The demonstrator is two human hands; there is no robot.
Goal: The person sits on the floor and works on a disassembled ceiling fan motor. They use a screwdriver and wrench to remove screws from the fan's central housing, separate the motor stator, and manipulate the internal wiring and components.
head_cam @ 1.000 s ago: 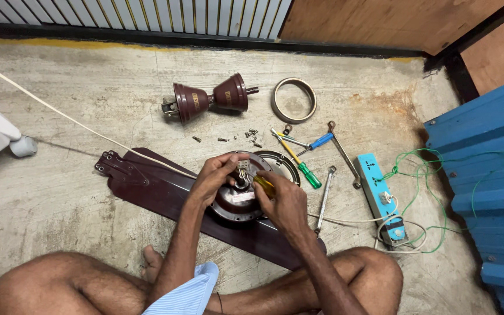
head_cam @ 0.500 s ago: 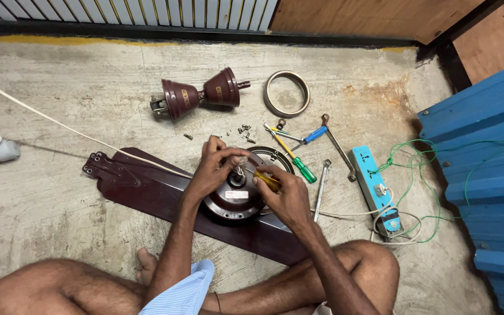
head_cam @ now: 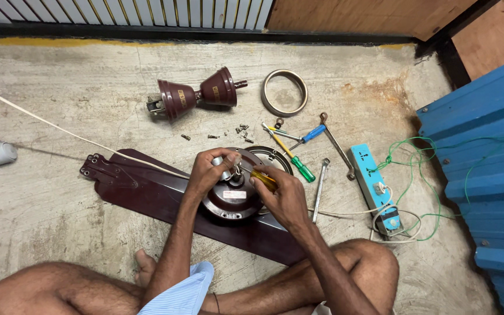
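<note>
Fan motor sits on brown blade, floor middle. Left hand pinches top shaft. Right hand grips yellow-handled screwdriver. Loose screws at 12 o'clock. Best: hold motor steady, keep tip straight, turn slow.

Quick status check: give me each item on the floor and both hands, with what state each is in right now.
left hand: gripping the shaft atop the fan motor
right hand: holding a yellow-handled screwdriver
yellow-handled screwdriver: tip at the motor's centre
fan motor: resting on the fan blade
fan blade: flat on floor
downrod canopies: detached, on their side
metal ring: loose, flat
green-handled screwdriver: lying unused
screws: scattered
power strip: plug inserted
</note>
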